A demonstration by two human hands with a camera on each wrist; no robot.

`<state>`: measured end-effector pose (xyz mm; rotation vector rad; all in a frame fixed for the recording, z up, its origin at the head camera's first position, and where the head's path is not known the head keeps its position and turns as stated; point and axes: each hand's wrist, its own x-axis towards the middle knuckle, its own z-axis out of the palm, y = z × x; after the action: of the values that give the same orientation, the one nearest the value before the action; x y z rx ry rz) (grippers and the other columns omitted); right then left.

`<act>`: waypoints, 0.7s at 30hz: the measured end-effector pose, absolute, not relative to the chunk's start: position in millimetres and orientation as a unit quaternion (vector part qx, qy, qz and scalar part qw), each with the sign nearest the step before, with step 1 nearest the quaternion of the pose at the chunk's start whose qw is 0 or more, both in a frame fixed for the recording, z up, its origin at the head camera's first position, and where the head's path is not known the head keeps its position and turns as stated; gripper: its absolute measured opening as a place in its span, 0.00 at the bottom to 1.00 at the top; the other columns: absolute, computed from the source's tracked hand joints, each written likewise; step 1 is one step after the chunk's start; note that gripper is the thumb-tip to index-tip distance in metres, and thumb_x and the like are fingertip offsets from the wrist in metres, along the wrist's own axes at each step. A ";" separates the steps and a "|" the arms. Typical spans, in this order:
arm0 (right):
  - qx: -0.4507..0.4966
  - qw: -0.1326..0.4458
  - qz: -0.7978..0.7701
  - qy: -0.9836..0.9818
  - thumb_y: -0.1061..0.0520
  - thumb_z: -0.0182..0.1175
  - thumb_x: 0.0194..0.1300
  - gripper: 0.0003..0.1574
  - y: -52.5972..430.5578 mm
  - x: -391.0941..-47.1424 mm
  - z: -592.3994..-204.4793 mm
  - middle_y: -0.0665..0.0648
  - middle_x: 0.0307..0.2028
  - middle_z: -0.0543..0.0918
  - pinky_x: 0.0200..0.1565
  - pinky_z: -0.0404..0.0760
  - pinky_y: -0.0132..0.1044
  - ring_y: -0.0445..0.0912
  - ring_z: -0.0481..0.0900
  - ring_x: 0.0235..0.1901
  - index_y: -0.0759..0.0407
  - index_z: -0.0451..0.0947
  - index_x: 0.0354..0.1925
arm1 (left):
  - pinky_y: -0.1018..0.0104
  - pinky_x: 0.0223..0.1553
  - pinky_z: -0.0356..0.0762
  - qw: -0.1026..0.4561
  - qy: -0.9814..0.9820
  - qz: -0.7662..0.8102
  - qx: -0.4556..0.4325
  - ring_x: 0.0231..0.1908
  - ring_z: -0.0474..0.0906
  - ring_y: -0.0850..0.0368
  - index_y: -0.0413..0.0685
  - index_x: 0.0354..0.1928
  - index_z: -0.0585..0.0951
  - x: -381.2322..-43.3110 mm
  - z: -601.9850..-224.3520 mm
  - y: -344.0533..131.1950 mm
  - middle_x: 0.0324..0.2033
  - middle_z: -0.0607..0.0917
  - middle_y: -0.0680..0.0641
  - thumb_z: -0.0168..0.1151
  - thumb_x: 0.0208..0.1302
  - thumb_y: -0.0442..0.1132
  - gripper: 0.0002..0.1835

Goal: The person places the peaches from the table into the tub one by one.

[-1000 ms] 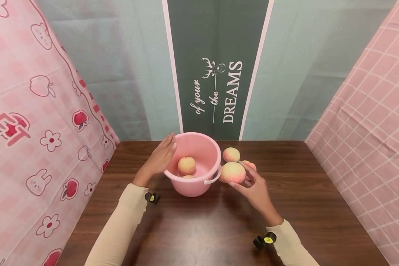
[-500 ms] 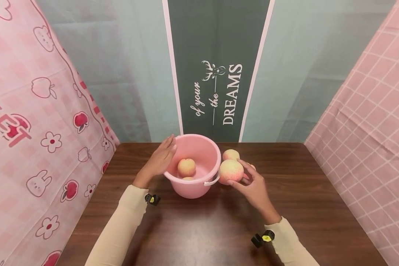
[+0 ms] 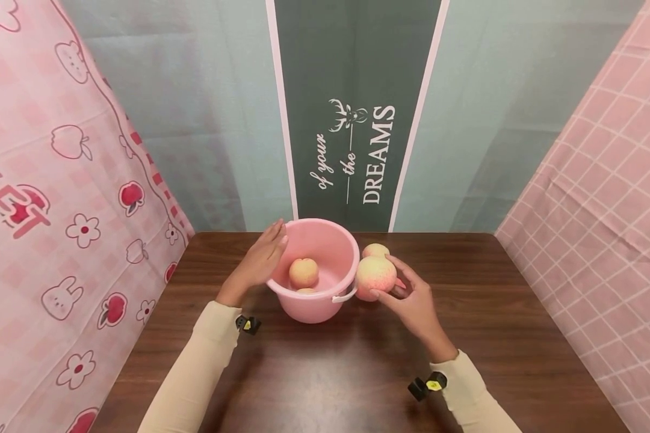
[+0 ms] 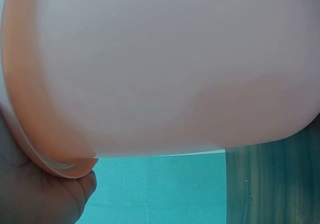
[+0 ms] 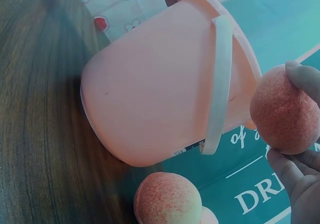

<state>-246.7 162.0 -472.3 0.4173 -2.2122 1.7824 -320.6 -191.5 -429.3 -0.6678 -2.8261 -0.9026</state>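
A pink bucket (image 3: pixel 309 307) stands upright on the table, its white handle (image 5: pixel 220 88) hanging on the right side. My left hand (image 3: pixel 261 255) rests at the bucket's left rim with its fingers straight; the left wrist view has this hand (image 4: pixel 47 196) right by the rim. My right hand (image 3: pixel 416 304) grips a peach (image 3: pixel 376 273) between thumb and fingers, just right of the rim; in the right wrist view that peach (image 5: pixel 285 111) is up at rim height. Inside the bucket lies one peach (image 3: pixel 303 273), and a second (image 3: pixel 306 290) is mostly hidden by the front rim.
Behind the held peach another peach (image 3: pixel 376 249) sits on the table; the right wrist view shows a peach (image 5: pixel 167 199) with one more (image 5: pixel 209 216) partly behind it. The wooden table (image 3: pixel 325 385) ends at a printed cloth backdrop (image 3: pixel 346 72), with pink cloths at both sides.
My right hand has shifted slightly left toward the bucket with the peach, which now covers more of the peaches behind. My left hand stays at the rim.
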 end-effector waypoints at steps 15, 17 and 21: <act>0.127 0.117 0.632 -0.755 0.63 0.80 0.52 0.50 154.6 -247.9 -453.2 0.54 0.66 0.77 0.50 0.81 0.34 0.53 0.79 0.61 0.51 0.72 0.71 | 0.46 0.77 0.43 0.043 -0.931 -0.295 -0.209 0.79 0.41 0.43 0.34 0.78 0.52 -318.9 -428.2 -189.4 0.79 0.49 0.38 0.31 0.84 0.51 0.33; 0.131 0.117 0.635 -0.753 0.65 0.79 0.52 0.50 153.2 -249.0 -451.0 0.56 0.66 0.77 0.50 0.82 0.34 0.55 0.79 0.61 0.53 0.71 0.71 | 0.46 0.77 0.42 0.041 -0.931 -0.297 -0.207 0.79 0.41 0.43 0.36 0.78 0.52 -319.1 -427.8 -189.1 0.79 0.49 0.38 0.31 0.84 0.50 0.32; 0.137 0.116 0.637 -0.749 0.66 0.79 0.52 0.49 149.8 -251.6 -447.1 0.58 0.65 0.77 0.51 0.82 0.35 0.55 0.80 0.59 0.55 0.72 0.71 | 0.46 0.77 0.42 0.039 -0.931 -0.298 -0.205 0.79 0.40 0.43 0.37 0.78 0.51 -319.3 -427.8 -189.0 0.80 0.49 0.38 0.30 0.84 0.50 0.32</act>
<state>-251.6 149.8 -447.1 0.4026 -2.1954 1.8672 -319.3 -189.0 -427.8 -0.6296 -2.8564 -0.9138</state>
